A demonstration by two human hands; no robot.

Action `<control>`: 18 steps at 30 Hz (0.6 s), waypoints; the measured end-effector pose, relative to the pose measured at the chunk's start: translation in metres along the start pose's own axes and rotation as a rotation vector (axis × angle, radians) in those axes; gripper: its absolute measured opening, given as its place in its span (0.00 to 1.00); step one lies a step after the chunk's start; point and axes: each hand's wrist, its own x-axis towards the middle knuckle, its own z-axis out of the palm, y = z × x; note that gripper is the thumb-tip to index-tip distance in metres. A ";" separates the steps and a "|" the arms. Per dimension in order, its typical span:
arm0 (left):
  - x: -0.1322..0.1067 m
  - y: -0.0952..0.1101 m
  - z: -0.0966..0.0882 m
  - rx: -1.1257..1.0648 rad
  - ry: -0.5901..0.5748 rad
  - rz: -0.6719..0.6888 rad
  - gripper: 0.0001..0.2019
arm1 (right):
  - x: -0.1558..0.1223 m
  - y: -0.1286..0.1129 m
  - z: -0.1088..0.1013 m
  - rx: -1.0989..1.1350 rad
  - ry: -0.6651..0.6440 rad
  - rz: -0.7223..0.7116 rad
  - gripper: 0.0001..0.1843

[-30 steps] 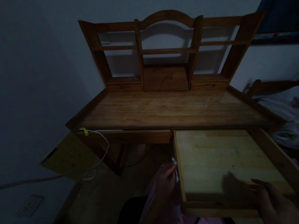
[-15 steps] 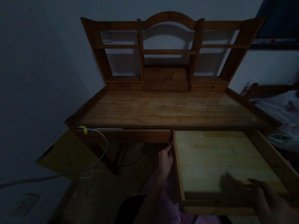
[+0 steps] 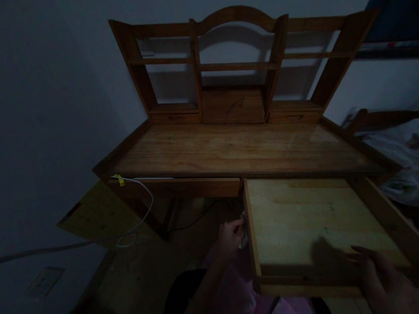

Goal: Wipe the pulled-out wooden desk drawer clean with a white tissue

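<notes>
Left hand point(image 3: 230, 236) pinches a cloth point(image 3: 243, 242) against the drawer point(image 3: 254, 248); right hand point(image 3: 388, 280) half-curls over its front, grip unclear. Cable point(image 3: 57, 248) left of the left fingers; bags point(image 3: 414, 145) beyond the right.

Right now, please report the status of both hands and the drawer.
Left hand pinching white wad at left outer side of open drawer. Right hand at its front edge, grip unclear. White cable hangs farther left, clear of both hands.

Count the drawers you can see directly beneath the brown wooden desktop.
2: the pulled-out, pale-bottomed, rectangular wooden drawer at right, and the brown wooden drawer front at left. Others may be hidden.
</notes>
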 end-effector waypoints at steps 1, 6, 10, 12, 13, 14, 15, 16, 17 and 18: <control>-0.003 -0.001 -0.001 0.000 -0.011 -0.002 0.16 | 0.000 0.000 0.000 0.005 -0.003 0.019 0.22; -0.016 0.000 -0.007 -0.016 -0.036 0.009 0.13 | -0.002 -0.002 -0.001 0.034 -0.070 0.094 0.22; -0.023 0.001 -0.009 -0.030 -0.021 0.010 0.12 | -0.001 -0.004 -0.003 0.085 -0.050 0.048 0.22; -0.025 -0.002 -0.011 -0.043 -0.010 -0.002 0.12 | -0.001 -0.005 -0.003 0.082 -0.040 0.048 0.22; -0.026 -0.004 -0.013 -0.052 -0.004 -0.009 0.12 | -0.001 -0.005 -0.003 0.069 -0.039 0.055 0.22; -0.026 -0.007 -0.016 -0.061 0.005 -0.017 0.13 | -0.001 -0.004 -0.002 0.049 -0.042 0.063 0.22; -0.026 -0.010 -0.019 -0.068 0.017 -0.024 0.13 | -0.001 -0.003 -0.002 0.025 -0.044 0.073 0.23; -0.026 -0.013 -0.023 -0.074 0.034 -0.032 0.14 | -0.001 -0.001 0.000 0.002 -0.052 0.080 0.23; -0.025 -0.015 -0.027 -0.078 0.053 -0.039 0.15 | -0.001 0.001 0.001 -0.020 -0.062 0.085 0.24; -0.024 -0.018 -0.030 -0.080 0.071 -0.046 0.16 | -0.002 0.003 0.003 -0.041 -0.071 0.090 0.25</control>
